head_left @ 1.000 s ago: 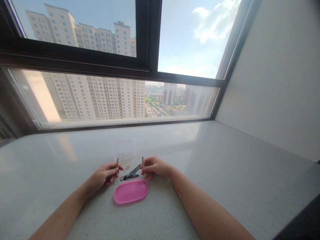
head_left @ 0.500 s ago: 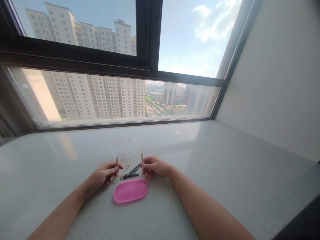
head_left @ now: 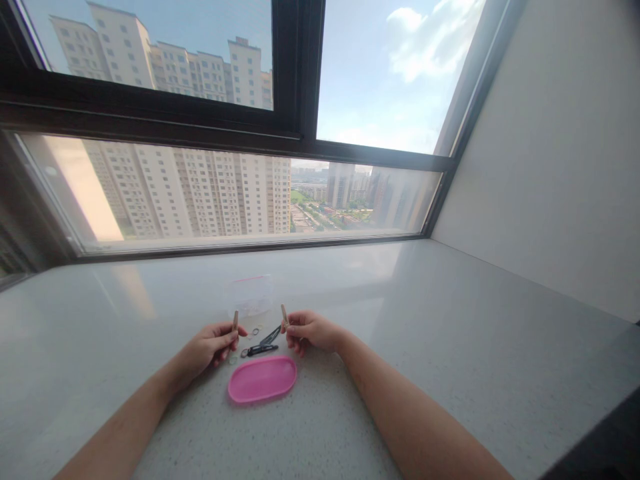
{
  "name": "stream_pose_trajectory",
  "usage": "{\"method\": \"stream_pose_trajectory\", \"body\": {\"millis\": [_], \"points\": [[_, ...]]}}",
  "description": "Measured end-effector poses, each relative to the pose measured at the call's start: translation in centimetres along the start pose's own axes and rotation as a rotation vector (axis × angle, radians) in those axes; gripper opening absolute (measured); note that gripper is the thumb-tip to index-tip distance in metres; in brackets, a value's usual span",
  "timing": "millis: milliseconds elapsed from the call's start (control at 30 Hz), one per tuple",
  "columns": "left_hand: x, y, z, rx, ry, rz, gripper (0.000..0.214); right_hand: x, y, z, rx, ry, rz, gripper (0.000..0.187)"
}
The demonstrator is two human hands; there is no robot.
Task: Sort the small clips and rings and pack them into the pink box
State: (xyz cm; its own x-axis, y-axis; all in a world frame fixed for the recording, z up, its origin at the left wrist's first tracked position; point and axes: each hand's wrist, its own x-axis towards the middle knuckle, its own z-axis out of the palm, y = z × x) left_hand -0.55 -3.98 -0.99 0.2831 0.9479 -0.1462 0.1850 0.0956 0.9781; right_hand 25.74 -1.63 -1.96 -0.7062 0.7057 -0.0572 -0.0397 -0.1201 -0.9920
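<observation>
My left hand (head_left: 217, 341) is closed around a slim beige hair clip (head_left: 235, 321), which stands upright between thumb and fingers. Another beige hair clip (head_left: 285, 313) is pinched in my right hand (head_left: 306, 331), its tip pointing up. Between the hands, two black snap hair clips (head_left: 263, 349) lie on the counter, one slanting behind the other. Small hair ties, including a dark ring (head_left: 255, 331) and a pale ring (head_left: 233, 361), are scattered beside them. Nearest to me is a pink oval tray (head_left: 263, 402) with nothing in it.
Behind the clips lies a clear zip bag (head_left: 251, 293) with a pink strip along its top. The pale speckled counter (head_left: 475, 373) runs back to a dark-framed window (head_left: 305, 150). A white wall (head_left: 565, 147) rises on the right.
Both hands keep their hold on the beige clips and barely shift. The view has moved very slightly; the clips, rings, tray and bag stay in place.
</observation>
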Motion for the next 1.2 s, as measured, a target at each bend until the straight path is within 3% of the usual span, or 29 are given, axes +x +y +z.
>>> {"method": "stream_pose_trajectory", "body": {"millis": [1200], "points": [[-0.01,0.1,0.03,0.105,-0.039,0.05,0.04,-0.43,-0.52,0.45,-0.116,0.047,0.023,0.031]]}}
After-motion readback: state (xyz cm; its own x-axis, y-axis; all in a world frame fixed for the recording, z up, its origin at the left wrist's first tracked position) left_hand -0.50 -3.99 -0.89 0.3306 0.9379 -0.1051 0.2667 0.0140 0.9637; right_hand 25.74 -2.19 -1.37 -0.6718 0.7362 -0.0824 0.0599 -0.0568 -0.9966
